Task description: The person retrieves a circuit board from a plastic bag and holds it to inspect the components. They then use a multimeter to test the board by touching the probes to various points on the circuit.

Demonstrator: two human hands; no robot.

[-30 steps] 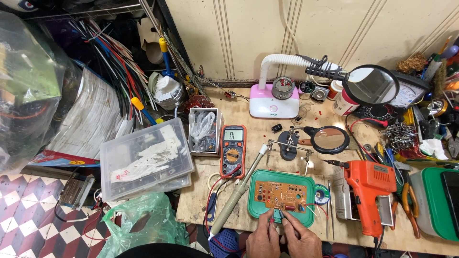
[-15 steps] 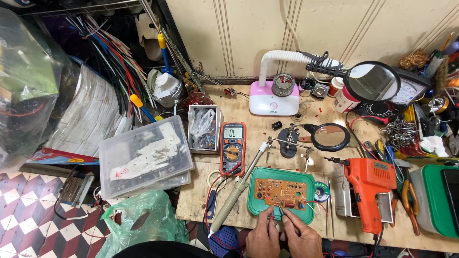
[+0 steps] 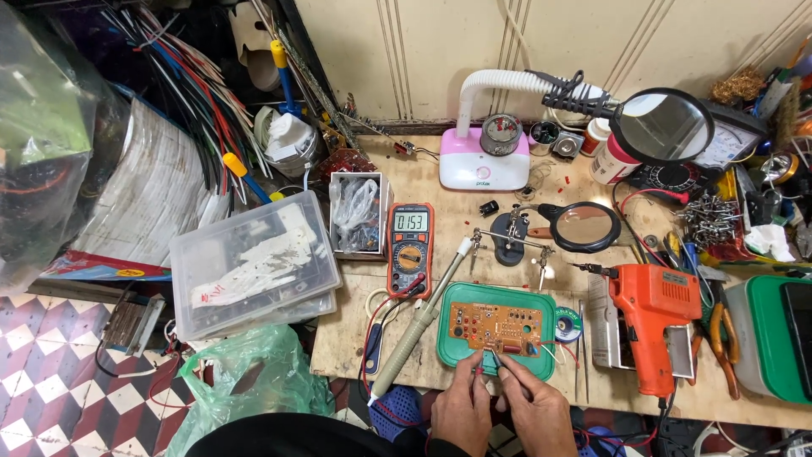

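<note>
1. Left hand fingers pinch a red probe against the near edge of an orange circuit board.
2. Right hand fingers grip a black probe touching the same board.
3. The board lies on a green tray on the table.
4. An orange multimeter sits just left, a soldering iron beside the tray.

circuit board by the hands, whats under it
The orange circuit board lies on a green tray, which rests on the wooden bench. The left hand and right hand hold probe tips at its near edge. The tray's middle is covered by the board.
</note>
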